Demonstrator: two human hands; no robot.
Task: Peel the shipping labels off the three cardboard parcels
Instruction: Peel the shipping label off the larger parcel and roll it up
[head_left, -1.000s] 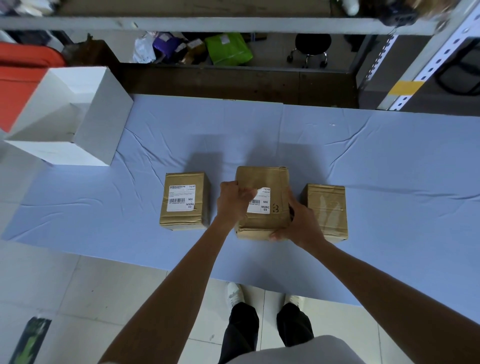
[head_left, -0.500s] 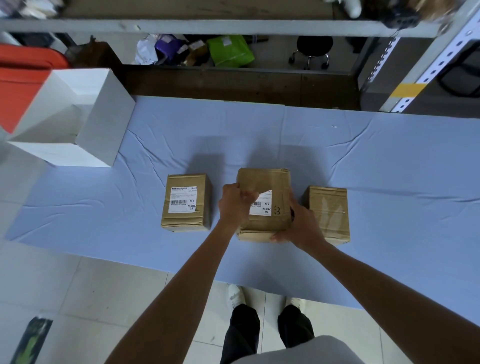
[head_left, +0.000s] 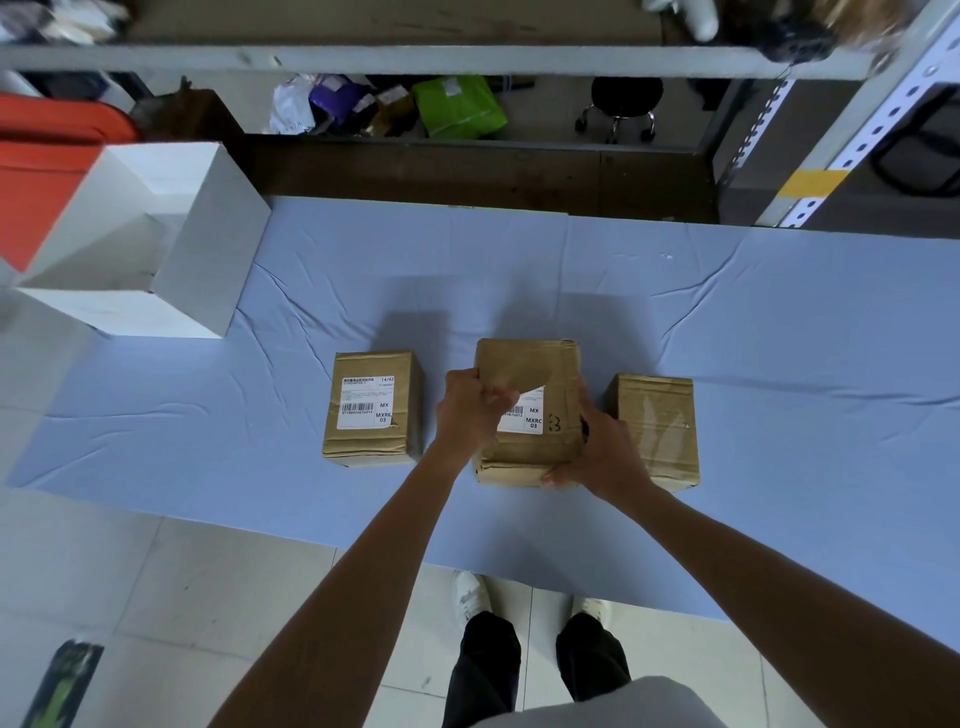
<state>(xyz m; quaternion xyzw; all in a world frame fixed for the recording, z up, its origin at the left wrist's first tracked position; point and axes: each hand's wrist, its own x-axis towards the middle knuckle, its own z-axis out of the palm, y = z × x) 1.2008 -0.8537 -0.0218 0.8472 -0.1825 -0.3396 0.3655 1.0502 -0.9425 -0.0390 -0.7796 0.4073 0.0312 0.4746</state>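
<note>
The fingers (head_left: 494, 404) of the left hand (head_left: 467, 413) pinch the lifted 10 o'clock corner of the shipping label (head_left: 527, 422). The right hand (head_left: 597, 457) curls round the 4 o'clock corner of the middle parcel (head_left: 527, 364), bracing it on the blue cloth (head_left: 727, 322). The peel appears partly done, and the next move calls for a steady pull toward 5 o'clock; the left parcel (head_left: 371, 447), at 9 o'clock, bears an unpeeled label (head_left: 366, 402), while the right parcel (head_left: 654, 426), at 3 o'clock, shows none on top.

Three cardboard parcels (head_left: 371, 447) (head_left: 524, 364) (head_left: 654, 415), two shipping labels (head_left: 366, 408) (head_left: 525, 423), one white box (head_left: 208, 260).
</note>
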